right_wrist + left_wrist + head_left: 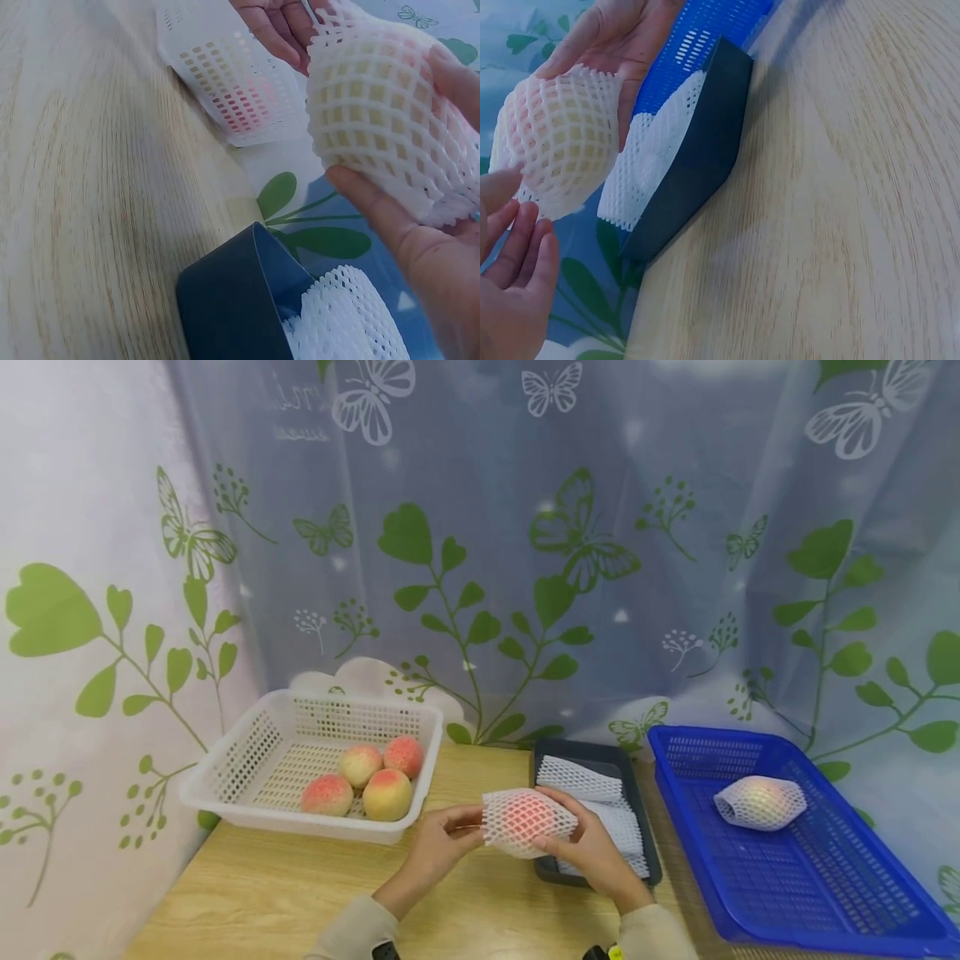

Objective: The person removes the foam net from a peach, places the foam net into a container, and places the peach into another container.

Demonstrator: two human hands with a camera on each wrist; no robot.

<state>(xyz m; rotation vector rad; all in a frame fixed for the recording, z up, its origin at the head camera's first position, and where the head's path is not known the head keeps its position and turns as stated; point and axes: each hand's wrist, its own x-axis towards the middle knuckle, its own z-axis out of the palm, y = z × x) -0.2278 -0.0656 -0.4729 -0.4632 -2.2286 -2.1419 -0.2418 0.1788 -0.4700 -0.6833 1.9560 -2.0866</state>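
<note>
A peach in a white foam net point(528, 822) is held up between both hands above the table. My right hand point(592, 852) grips it from the right, thumb on the near side and fingers round the far side. At the net's left end, my left hand point(442, 843) pinches the net's edge between thumb and fingers. The right wrist view shows the net point(375, 112) stretched round the pale yellow and pink peach. Behind the right hand stands a dark tray point(551, 868) with flat white foam nets point(581, 779) in it.
A white plastic basket point(225, 806) at the left holds several bare peaches point(387, 794). To the right, a blue basket point(780, 893) holds one netted peach point(761, 803). The wooden table point(247, 893) lies beneath, and a patterned curtain point(480, 568) hangs behind.
</note>
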